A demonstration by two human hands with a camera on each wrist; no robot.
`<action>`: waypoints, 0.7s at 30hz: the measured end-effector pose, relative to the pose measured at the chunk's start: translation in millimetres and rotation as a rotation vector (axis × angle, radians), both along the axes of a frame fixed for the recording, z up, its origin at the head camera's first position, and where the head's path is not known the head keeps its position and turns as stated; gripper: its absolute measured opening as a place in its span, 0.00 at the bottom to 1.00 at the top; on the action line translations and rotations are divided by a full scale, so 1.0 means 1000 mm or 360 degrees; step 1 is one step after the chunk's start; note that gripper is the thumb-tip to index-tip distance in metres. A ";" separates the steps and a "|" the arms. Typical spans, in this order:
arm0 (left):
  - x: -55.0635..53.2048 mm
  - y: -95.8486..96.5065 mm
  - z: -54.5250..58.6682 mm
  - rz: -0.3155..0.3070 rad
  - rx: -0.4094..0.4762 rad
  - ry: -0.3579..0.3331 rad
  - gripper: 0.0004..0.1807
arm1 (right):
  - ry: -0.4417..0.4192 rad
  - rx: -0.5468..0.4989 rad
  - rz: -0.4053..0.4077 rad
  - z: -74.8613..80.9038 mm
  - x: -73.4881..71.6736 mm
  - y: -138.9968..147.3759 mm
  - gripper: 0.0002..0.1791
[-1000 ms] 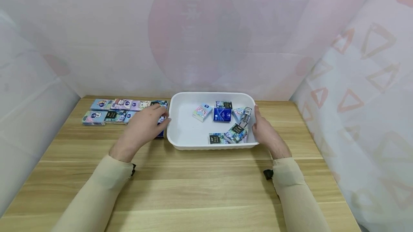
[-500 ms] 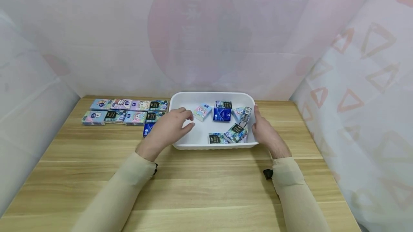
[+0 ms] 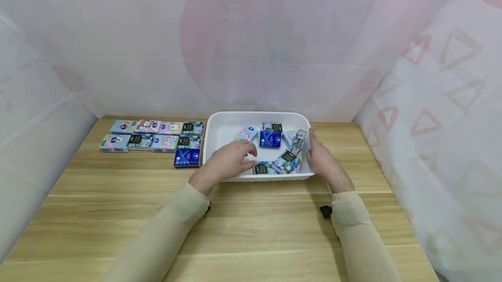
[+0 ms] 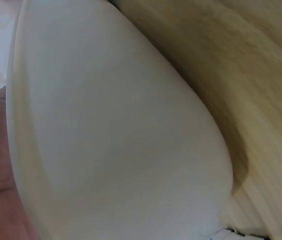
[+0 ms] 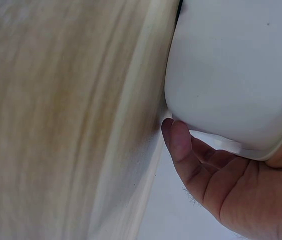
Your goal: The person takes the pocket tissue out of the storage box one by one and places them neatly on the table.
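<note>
The white tray (image 3: 223, 131) lies between the two hands, its left end beneath the left hand (image 3: 229, 162) and its right end in the right hand (image 3: 321, 155). The left hand is over the tray's near side, fingers loosely bent and holding nothing. Just beyond its fingers is a cartoon pack (image 3: 245, 134); just right of its fingertips, a floral pack (image 3: 265, 168); ahead and to the right, a blue pack (image 3: 270, 139). More packs are heaped near the right hand, inside the tray.

The right hand grips the tray's end. The right wrist view shows its fingers bent against the outer wall, a side the head view hides. The left wrist view is mostly pale sleeve (image 4: 120, 125), with the hand cut off at the edge and its fingers out of frame.

The left hand covers the near part of the cartoon pack. In the heap, packs overlap, and the lowest is hard to make out. Left of the left hand, on the wooden table (image 3: 251, 229), packs lie in two rows, with a dark blue pack (image 3: 187, 158) nearest the hand.
</note>
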State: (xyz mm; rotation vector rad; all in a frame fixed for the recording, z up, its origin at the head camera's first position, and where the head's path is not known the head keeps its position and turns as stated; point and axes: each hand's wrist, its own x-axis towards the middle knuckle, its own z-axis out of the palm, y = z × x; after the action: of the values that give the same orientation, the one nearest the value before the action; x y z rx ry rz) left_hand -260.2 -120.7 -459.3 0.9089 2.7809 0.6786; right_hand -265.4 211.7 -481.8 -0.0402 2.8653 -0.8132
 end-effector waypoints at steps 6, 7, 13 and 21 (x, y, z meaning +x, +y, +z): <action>-0.003 0.014 -0.002 -0.0070 0.0017 -0.0108 0.18 | 0.0000 0.0013 -0.0001 0.000 0.000 0.000 0.47; -0.003 0.016 -0.002 -0.0074 0.0023 -0.0130 0.19 | -0.0001 0.0017 -0.0002 0.000 -0.001 0.000 0.47; -0.007 0.032 -0.002 -0.0132 0.0005 -0.0192 0.22 | -0.0009 0.0013 -0.0007 0.000 -0.001 0.001 0.46; -0.014 0.048 -0.008 -0.0209 -0.0068 -0.0191 0.24 | -0.0017 -0.0001 -0.0009 0.001 0.000 0.000 0.47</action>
State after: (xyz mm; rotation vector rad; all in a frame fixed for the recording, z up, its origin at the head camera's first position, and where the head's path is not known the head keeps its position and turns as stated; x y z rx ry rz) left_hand -274.7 -73.1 -466.9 0.9971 2.5950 0.6285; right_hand -265.8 212.0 -481.1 -0.0280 2.8563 -0.8132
